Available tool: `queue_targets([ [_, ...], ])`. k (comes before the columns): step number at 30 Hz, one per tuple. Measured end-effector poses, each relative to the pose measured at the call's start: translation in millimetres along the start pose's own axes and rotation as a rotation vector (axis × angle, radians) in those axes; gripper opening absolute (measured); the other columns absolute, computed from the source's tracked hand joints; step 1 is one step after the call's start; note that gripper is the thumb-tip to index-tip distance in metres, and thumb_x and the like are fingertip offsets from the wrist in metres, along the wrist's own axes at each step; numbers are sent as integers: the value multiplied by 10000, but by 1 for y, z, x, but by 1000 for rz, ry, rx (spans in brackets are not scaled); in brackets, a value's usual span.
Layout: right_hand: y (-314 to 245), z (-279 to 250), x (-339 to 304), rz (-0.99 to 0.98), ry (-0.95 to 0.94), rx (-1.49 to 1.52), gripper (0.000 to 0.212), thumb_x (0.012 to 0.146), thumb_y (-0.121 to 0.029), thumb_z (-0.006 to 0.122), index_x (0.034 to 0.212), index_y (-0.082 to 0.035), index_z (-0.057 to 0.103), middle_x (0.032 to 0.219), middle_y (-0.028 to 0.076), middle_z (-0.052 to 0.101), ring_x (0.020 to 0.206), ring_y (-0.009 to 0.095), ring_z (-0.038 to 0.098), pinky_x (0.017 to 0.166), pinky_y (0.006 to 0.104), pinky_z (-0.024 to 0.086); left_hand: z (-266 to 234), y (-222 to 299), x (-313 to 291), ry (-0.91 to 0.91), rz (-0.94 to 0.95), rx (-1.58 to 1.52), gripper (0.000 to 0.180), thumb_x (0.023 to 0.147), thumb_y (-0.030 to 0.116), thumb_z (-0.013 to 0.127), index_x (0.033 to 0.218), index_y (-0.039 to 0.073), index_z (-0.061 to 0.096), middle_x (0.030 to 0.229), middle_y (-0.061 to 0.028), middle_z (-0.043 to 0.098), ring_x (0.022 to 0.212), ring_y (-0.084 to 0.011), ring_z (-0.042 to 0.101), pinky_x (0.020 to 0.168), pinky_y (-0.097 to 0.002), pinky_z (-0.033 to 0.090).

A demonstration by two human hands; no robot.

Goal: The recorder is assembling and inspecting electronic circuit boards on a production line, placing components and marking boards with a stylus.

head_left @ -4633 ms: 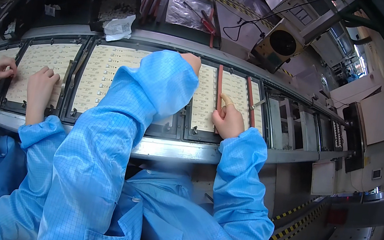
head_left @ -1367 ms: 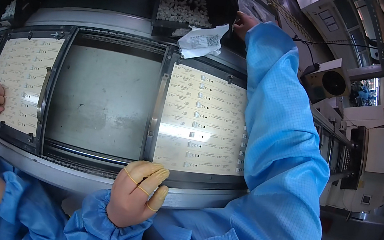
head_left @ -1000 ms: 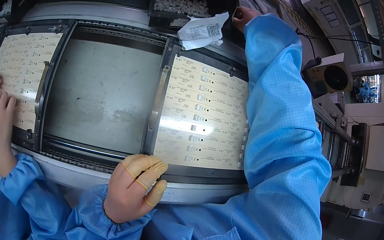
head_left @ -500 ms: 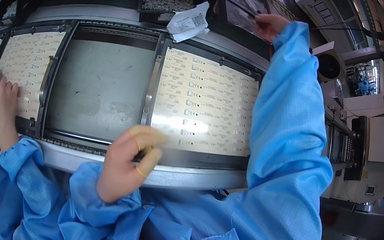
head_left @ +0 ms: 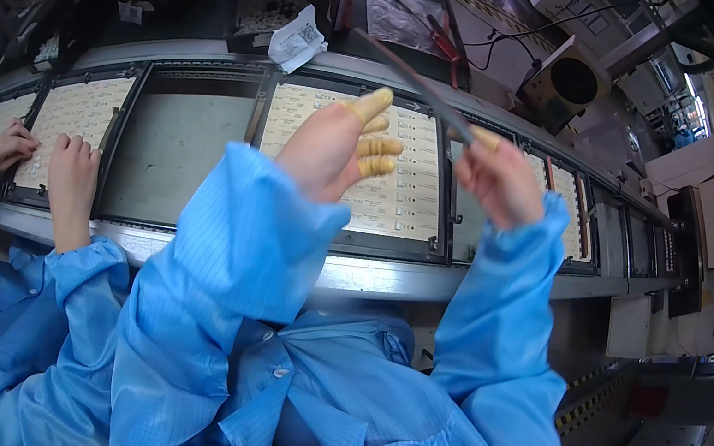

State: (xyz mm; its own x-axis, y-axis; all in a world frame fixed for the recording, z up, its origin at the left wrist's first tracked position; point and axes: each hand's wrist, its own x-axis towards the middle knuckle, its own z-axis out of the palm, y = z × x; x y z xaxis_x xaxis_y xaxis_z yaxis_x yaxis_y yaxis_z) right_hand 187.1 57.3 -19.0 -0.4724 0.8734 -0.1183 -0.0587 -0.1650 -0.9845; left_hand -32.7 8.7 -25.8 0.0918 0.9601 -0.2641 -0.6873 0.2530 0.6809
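My left hand (head_left: 337, 141) is raised over the conveyor with its fingers spread and holds nothing; yellow finger cots cover its fingertips. My right hand (head_left: 499, 180) is closed on one end of a long thin dark strip (head_left: 408, 77), which slants up and left toward the far bins. Both hands hover above a cream panel of small circuit boards (head_left: 397, 206) lying in a dark frame on the line. Both my sleeves are blue.
Left of the panel is a frame with a bare grey plate (head_left: 172, 152). A co-worker's two hands (head_left: 71, 168) rest on another cream panel (head_left: 81, 109) further left. A black bin of small white parts (head_left: 265, 8) and a white label (head_left: 298, 36) sit behind. The metal front rail (head_left: 386, 276) runs across.
My right hand has drawn back from the far bins to above the panel, now gripping the strip. My left hand has lifted from the front rail to over the panel.
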Motion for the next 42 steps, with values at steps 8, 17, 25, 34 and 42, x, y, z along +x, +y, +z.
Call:
queue_targets([
  [8,24,27,-61,-116,-120,-619,489,830,26,570,1292,6,410,797,-8,534,706,62,508,638,204,430,5,-7,41,-139,99,503,188,927,215,507,949,29,522,825,-62,601,591,-80,521,502,-212,444],
  [17,31,42,-42,-236,109,-462,673,800,37,566,1391,-20,249,692,-16,511,624,36,484,567,173,394,14,-20,43,-198,113,680,276,925,246,511,1039,-4,529,861,-101,603,649,-132,569,562,-265,478],
  [25,76,28,-16,-261,407,-895,595,716,-32,633,1281,-5,446,531,-14,504,489,35,466,478,210,404,-26,-51,58,-151,537,1799,469,782,34,499,1244,-20,447,1228,-231,470,1121,-344,486,933,-398,417],
  [34,83,33,-9,-242,418,-1127,466,704,-105,633,1163,-44,580,535,54,519,479,141,528,522,288,456,-33,-62,64,-169,680,1864,632,742,-40,490,1352,30,342,1354,-152,402,1162,-326,460,986,-382,389],
  [42,75,37,-10,-123,379,-1220,500,728,-135,606,1213,-36,527,593,100,580,563,235,601,584,351,494,-22,-63,59,-222,615,2028,572,814,88,489,1364,204,385,1317,-36,477,1115,-316,492,896,-414,424],
])
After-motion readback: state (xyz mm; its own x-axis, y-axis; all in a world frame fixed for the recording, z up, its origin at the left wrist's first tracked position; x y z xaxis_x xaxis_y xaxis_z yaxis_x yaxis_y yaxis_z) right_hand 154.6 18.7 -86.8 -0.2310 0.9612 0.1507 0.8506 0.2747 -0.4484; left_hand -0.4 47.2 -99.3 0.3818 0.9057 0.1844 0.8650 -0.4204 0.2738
